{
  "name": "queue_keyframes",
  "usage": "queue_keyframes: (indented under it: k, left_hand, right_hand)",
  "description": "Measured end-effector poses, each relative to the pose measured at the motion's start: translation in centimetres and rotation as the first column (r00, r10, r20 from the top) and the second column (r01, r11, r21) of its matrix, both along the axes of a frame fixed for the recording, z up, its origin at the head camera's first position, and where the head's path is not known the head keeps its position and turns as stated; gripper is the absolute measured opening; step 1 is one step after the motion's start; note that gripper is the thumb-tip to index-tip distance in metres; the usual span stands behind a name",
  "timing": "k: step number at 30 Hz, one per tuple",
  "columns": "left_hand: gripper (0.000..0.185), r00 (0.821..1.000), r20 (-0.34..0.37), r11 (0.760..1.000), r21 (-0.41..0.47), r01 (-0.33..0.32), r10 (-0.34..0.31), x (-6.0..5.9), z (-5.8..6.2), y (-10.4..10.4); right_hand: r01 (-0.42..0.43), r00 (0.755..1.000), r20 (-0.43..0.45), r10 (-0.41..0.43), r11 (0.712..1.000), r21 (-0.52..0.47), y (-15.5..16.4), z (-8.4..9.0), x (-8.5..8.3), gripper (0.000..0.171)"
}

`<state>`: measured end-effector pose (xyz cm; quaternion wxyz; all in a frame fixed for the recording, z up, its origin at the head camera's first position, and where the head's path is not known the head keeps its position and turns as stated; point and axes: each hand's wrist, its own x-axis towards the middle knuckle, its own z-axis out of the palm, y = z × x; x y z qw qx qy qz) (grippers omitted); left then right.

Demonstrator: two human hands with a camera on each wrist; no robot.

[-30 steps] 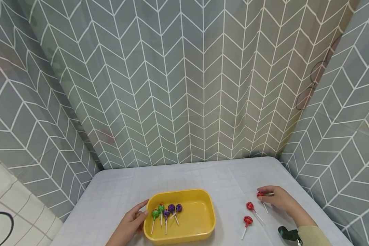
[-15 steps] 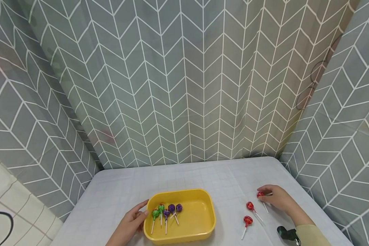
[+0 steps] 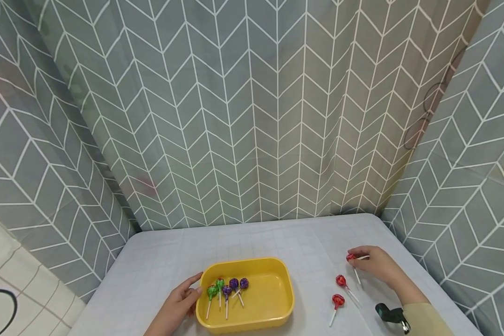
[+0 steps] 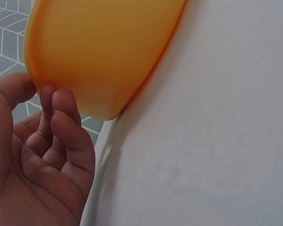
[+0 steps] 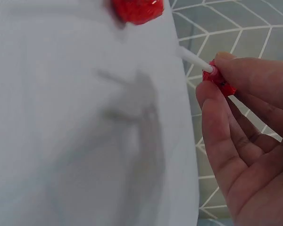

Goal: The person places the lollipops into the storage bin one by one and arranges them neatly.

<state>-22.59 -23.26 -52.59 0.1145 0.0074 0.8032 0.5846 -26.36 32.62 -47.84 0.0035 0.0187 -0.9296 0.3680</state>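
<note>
My right hand (image 3: 362, 262) pinches a red lollipop (image 3: 351, 257) by its wrapped head between thumb and finger, just above the table, with its white stick pointing down and toward me. The right wrist view shows the same pinch on that lollipop (image 5: 221, 81). Two more red lollipops (image 3: 341, 280) (image 3: 338, 300) lie on the table to its left. My left hand (image 3: 180, 301) rests with loosely bent fingers (image 4: 61, 113) touching the outer left wall of a yellow tray (image 3: 277, 317). Green lollipops (image 3: 212, 291) and purple ones (image 3: 234, 283) lie in the tray's left half.
The table (image 3: 252, 240) has a pale grey gridded cloth. Grey chevron curtains (image 3: 252, 116) close it in at the back and on both sides. A black wrist device (image 3: 388, 312) sits on my right forearm. The tray's right half holds nothing.
My right hand has raised the pinched red lollipop off the table and drawn it slightly away from me. The left hand and the tray have stayed still.
</note>
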Motion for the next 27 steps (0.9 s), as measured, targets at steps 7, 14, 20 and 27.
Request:
queue_keyframes:
  k: [7, 14, 20, 27]
  left_hand:
    - [0.077, 1.0, -0.009, 1.0, 0.017, 0.011, -0.011, 0.2, 0.4, 0.1]
    - [0.08, 1.0, -0.008, 1.0, 0.017, 0.008, -0.008, 0.3, 0.4, 0.1]
    - [0.08, 1.0, -0.009, 1.0, 0.014, 0.007, -0.006, 0.2, 0.3, 0.1]
    - [0.078, 1.0, -0.01, 1.0, 0.019, 0.008, -0.008, 0.2, 0.2, 0.0]
  right_hand:
    - [-0.024, 1.0, 0.008, 0.025, 0.999, -0.039, -1.7, 1.8, 0.1, 0.038]
    - [-0.041, 0.999, 0.003, 0.041, 0.997, -0.064, -3.0, 3.0, 0.1, 0.04]
    - [-0.061, 0.998, -0.024, 0.06, 0.995, -0.074, -4.4, 3.9, 0.1, 0.036]
    - [-0.111, 0.993, -0.047, 0.108, 0.992, -0.064, -6.3, 5.0, 0.0, 0.036]
